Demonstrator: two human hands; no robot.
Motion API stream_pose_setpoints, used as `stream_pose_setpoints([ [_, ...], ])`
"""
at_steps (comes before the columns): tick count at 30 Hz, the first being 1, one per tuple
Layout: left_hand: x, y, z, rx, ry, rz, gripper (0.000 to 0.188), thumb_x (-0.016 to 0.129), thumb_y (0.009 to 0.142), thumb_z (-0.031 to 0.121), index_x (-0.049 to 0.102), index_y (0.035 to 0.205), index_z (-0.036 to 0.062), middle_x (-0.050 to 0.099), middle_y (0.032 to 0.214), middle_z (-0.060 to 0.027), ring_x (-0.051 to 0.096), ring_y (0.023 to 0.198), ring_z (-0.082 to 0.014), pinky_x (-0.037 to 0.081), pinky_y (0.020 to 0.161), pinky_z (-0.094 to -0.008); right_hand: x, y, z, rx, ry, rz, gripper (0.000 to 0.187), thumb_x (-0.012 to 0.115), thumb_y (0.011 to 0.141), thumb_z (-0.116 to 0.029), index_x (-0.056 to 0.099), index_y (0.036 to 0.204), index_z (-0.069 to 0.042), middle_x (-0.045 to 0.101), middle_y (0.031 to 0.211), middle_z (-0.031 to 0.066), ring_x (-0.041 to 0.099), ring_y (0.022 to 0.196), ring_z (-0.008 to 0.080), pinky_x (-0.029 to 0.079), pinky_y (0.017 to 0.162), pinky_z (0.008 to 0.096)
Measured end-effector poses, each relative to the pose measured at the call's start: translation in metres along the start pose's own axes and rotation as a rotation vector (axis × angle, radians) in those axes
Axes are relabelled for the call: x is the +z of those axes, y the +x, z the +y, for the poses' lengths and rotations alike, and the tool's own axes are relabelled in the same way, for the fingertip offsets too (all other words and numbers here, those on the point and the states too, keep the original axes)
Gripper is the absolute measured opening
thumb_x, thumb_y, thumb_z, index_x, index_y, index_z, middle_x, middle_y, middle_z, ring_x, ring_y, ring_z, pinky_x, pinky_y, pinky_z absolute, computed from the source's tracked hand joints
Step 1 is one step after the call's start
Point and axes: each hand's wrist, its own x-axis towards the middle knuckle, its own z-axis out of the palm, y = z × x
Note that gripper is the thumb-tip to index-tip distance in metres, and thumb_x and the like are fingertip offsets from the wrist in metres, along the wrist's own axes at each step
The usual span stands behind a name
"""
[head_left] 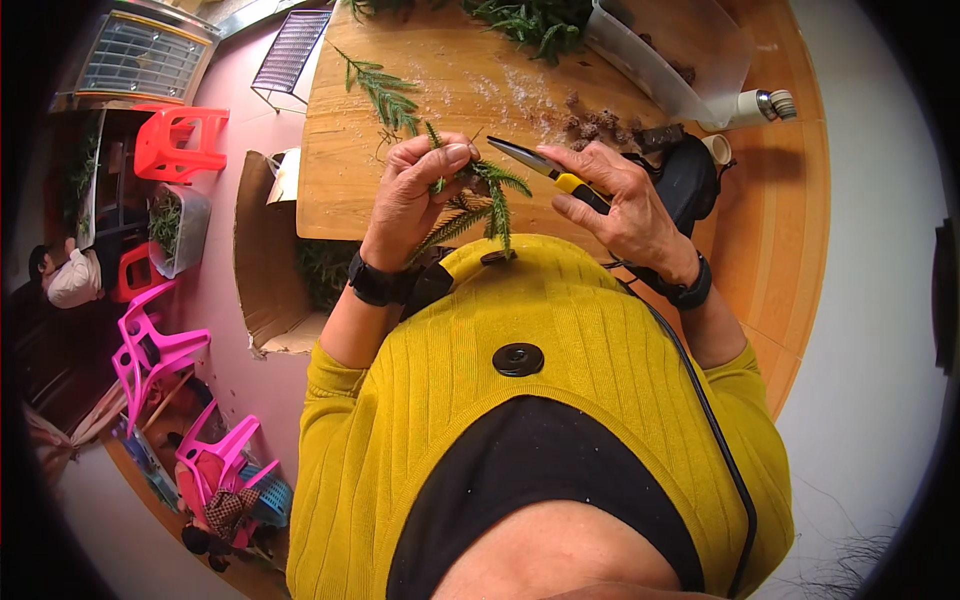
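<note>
- Mid-job at a wooden surface (335, 195): we see a green sprig (497, 195) held up over the near edge, needles fanned out, a brown lump (464, 183) beside its stem end.
- The left hand (412, 182) pinches the sprig between thumb and fingers; the right hand (622, 195) is wrapped around yellow-and-black snips (571, 186), their pointed tip near the sprig but, as far as we can tell, apart from it.
- One piece is in work, by our judgement, and no cut shows at this instant; the stem inside the fingers is hidden from us.
- Near the surface's left edge, a loose sprig (384, 95) lies flat, out of both hands.
- More looks left to handle: we find a heap of greenery (540, 25) toward the far side, and further greens (318, 268) in a cardboard box (262, 285) beside the near left corner.
- White grains (525, 92) and brown clumps (600, 124) litter the middle, suggesting to us work well under way.
- Which pieces are finished, if any, we cannot tell.
</note>
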Motion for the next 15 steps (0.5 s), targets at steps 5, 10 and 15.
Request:
stream_pose_setpoints([
  [5, 0.0034, -0.0014, -0.0017, 0.002, 0.011, -0.027, 0.008, 0.063, 0.088, 0.007, 0.065, 0.092, 0.0012, 0.063, 0.082, -0.0008, 0.053, 0.063, -0.0033, 0.034, 0.048, -0.0142, 0.0014, -0.0010, -0.0017, 0.028, -0.018, -0.037, 0.046, 0.070, 0.082, -0.014, 0.058, 0.125, -0.005, 0.061, 0.097, 0.0121, 0.054, 0.082, 0.0233, 0.045, 0.075, 0.0315],
  [10, 0.0048, -0.0016, -0.0017, -0.023, 0.007, -0.046, 0.007, 0.063, 0.088, 0.007, 0.065, 0.092, 0.0012, 0.063, 0.081, -0.0001, 0.055, 0.065, -0.0029, 0.035, 0.049, -0.0136, 0.0043, -0.0005, -0.0032, 0.030, -0.006, -0.040, 0.045, 0.070, 0.081, -0.013, 0.058, 0.124, -0.005, 0.063, 0.105, 0.0139, 0.058, 0.085, 0.0250, 0.048, 0.077, 0.0331],
  [15, 0.0009, -0.0007, -0.0028, -0.044, 0.052, -0.039, 0.009, 0.064, 0.087, 0.009, 0.065, 0.093, 0.0019, 0.065, 0.079, -0.0028, 0.057, 0.062, -0.0069, 0.037, 0.049, -0.0178, 0.0084, -0.0026, -0.0048, -0.001, 0.068, 0.018, 0.041, 0.067, 0.084, -0.015, 0.060, 0.122, -0.004, 0.065, 0.108, 0.0170, 0.061, 0.086, 0.0277, 0.048, 0.076, 0.0344],
])
